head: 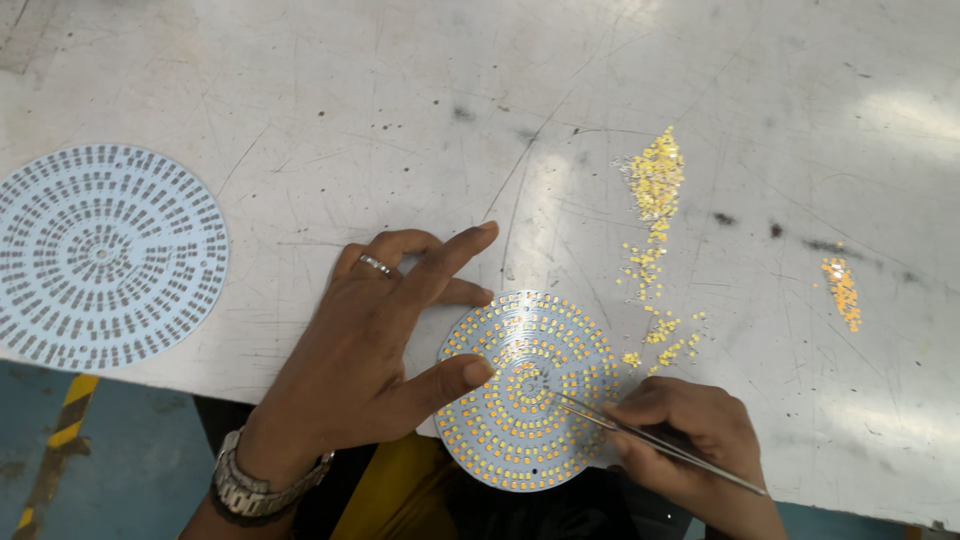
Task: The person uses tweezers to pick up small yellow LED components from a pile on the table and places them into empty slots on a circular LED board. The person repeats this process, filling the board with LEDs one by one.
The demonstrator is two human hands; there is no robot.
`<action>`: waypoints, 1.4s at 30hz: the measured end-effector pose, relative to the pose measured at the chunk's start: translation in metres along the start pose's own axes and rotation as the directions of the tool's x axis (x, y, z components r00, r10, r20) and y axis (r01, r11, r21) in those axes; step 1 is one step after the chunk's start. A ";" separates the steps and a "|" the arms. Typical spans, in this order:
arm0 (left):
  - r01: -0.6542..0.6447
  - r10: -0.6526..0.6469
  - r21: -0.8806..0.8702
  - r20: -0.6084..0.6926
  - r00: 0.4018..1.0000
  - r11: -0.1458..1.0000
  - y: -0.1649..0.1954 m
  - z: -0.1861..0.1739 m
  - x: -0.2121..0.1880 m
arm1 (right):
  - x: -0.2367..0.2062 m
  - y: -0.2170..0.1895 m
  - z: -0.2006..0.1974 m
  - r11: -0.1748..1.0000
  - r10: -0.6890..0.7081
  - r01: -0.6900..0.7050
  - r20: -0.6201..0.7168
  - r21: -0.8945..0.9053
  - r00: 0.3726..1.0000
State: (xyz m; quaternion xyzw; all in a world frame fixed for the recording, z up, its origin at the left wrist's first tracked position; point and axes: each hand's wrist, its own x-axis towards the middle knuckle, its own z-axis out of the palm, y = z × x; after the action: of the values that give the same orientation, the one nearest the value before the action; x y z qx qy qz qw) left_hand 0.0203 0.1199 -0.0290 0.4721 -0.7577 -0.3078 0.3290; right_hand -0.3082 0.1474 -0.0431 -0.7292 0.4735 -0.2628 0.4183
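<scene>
— What's under me?

— A scratched grey metal desk carrying two flat round boards. The bare one lies far left; the one studded with yellow chips overhangs the near edge.

— My hands?

— Left hand spread, thumb pressing the studded board. Right hand pinches thin steel tweezers. Two piles of loose yellow chips lie beyond.

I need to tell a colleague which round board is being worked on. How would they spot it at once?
On the scratched grey table, look at the near edge, between the left hand and the right hand holding tweezers. The populated disc there is covered in small yellow chips, unlike the bare disc far left.
</scene>
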 end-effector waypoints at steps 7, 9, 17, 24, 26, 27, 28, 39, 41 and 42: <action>-0.033 0.033 0.024 0.003 0.999 0.999 0.003 -0.002 0.003 | -0.047 0.018 -0.018 0.986 0.147 -0.166 -0.413 -0.009 0.899; -0.036 0.036 -0.009 -0.024 0.999 0.999 0.003 -0.002 0.001 | -0.057 0.021 -0.023 0.973 0.163 -0.219 -0.464 -0.068 0.870; 0.011 -0.013 -0.037 -0.032 0.999 0.999 -0.001 0.005 -0.005 | -0.048 0.013 -0.020 0.960 0.149 -0.227 -0.382 -0.166 0.912; 0.043 -0.043 -0.026 -0.012 0.999 0.999 -0.002 0.006 -0.005 | -0.038 0.002 -0.018 0.953 0.144 -0.231 -0.377 -0.196 0.915; 0.052 -0.052 -0.020 -0.011 0.999 0.998 -0.002 0.007 -0.005 | -0.038 0.001 -0.019 0.959 0.132 -0.211 -0.360 -0.190 0.923; 0.048 -0.048 -0.022 -0.011 0.999 0.999 -0.002 0.007 -0.005 | -0.039 0.002 -0.020 0.962 0.125 -0.200 -0.352 -0.187 0.928; 0.045 -0.046 -0.024 -0.012 0.999 0.999 -0.002 0.007 -0.005 | -0.039 0.002 -0.021 0.966 0.104 -0.177 -0.342 -0.190 0.934; 0.007 -0.007 -0.009 -0.008 1.000 1.000 0.003 0.002 0.000 | -0.041 0.003 -0.021 0.959 0.168 -0.225 -0.294 -0.170 0.941; -0.013 0.013 0.015 0.011 1.000 1.000 0.002 0.001 0.001 | -0.035 0.002 -0.019 0.985 0.078 -0.106 -0.192 -0.139 0.978; -0.022 0.022 0.037 0.018 1.000 0.999 0.002 0.001 0.000 | -0.031 0.002 -0.016 0.992 0.030 -0.047 -0.141 -0.116 0.990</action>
State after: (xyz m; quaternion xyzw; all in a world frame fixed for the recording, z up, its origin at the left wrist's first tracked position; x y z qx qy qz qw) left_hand 0.0183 0.1205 -0.0277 0.4670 -0.7714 -0.2941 0.3169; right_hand -0.3341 0.1698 -0.0361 -0.7236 0.5303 -0.2759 0.3450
